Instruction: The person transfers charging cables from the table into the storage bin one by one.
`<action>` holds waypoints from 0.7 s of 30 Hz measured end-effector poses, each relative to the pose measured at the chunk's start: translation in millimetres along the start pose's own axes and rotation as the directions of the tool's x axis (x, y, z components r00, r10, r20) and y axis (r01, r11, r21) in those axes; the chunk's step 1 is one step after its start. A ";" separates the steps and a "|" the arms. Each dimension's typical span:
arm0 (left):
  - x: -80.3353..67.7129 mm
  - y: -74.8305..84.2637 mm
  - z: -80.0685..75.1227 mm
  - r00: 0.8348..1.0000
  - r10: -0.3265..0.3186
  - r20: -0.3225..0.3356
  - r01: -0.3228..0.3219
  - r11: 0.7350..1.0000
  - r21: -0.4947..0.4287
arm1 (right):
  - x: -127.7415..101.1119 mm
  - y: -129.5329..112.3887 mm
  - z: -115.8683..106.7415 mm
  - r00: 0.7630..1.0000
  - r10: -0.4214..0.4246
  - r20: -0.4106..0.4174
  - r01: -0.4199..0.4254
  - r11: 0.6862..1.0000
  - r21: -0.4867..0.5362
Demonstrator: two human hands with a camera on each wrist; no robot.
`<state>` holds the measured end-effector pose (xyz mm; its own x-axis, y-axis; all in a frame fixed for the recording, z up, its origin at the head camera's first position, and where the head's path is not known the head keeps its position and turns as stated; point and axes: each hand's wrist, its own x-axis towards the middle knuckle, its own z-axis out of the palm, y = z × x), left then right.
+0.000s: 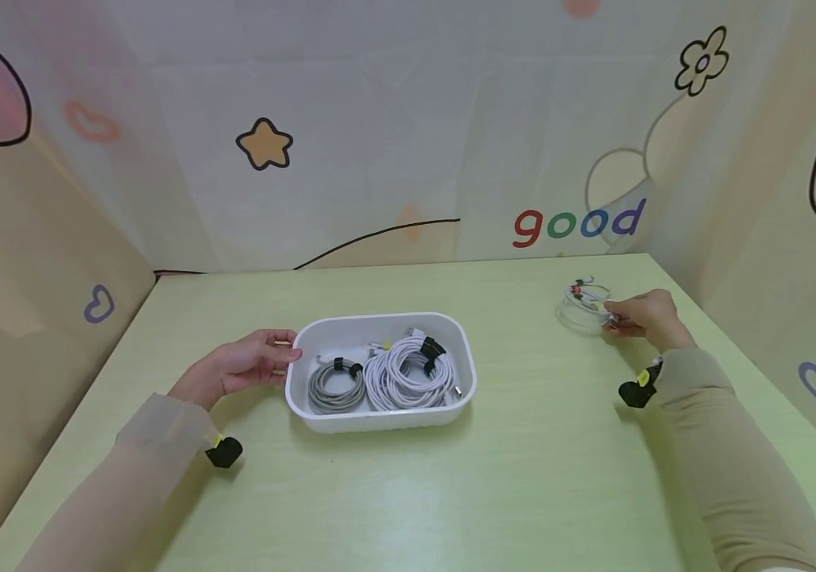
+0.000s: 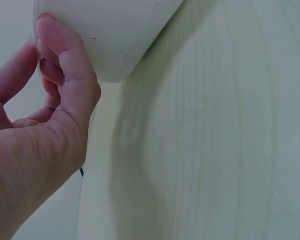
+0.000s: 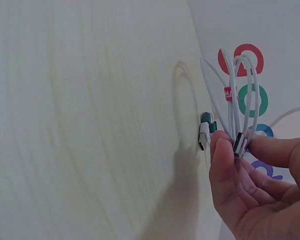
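Note:
A white plastic bin (image 1: 311, 419) stands mid-table, holding a grey coiled cable (image 1: 336, 400) and white coiled cables (image 1: 396, 389) with black straps. My left hand (image 1: 257, 361) grips its left rim, thumb over the edge and fingers against the outer wall, as the left wrist view also shows. At the far right, my right hand (image 1: 647, 314) pinches a small looped white USB cable (image 3: 235, 95) with a red tie, between thumb and fingertips. Just beyond it lies another white cable end with a green tie (image 3: 206, 120), on the table; its loop is partly hidden.
The pale wood-grain table (image 1: 408, 492) is bounded by a printed cloth backdrop (image 1: 372, 143) behind and on both sides. Small black devices are strapped at the left wrist (image 1: 225, 452) and the right wrist (image 1: 638, 392).

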<state>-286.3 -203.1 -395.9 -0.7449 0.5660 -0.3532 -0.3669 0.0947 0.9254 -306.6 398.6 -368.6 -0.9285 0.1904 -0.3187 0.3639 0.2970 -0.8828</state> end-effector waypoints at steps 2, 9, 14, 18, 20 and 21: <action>-0.3 -0.1 0.3 1.000 0.001 0.001 -0.001 1.000 0.005 | -1.5 -0.8 0.3 1.000 -0.009 0.019 0.009 1.000 0.002; -0.3 -0.6 0.4 1.000 0.004 0.003 -0.004 1.000 -0.008 | -3.5 -6.7 3.7 0.996 -0.017 0.085 0.015 0.999 0.029; 0.1 -1.0 0.7 1.000 0.005 0.003 -0.005 1.000 -0.018 | -4.4 -13.9 11.2 0.993 -0.027 0.113 0.024 0.999 0.024; 0.4 -1.6 0.4 1.000 0.009 0.004 -0.008 1.000 -0.023 | -5.7 -20.4 19.5 0.992 -0.027 0.124 0.027 1.000 0.002; 0.3 -1.6 0.4 1.000 0.008 0.004 -0.008 1.000 -0.027 | -6.9 -23.5 24.0 0.990 -0.032 0.137 0.032 0.999 0.004; 0.3 -1.5 0.4 1.000 0.007 0.003 -0.007 1.000 -0.028 | -7.2 -25.0 26.3 0.989 -0.038 0.146 0.037 0.999 0.009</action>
<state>-285.8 -202.8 -397.4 -0.7457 0.5694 -0.3459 -0.3770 0.0674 0.9238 -310.9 365.2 -353.3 -0.9426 0.0406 -0.3315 0.3283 0.2953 -0.8973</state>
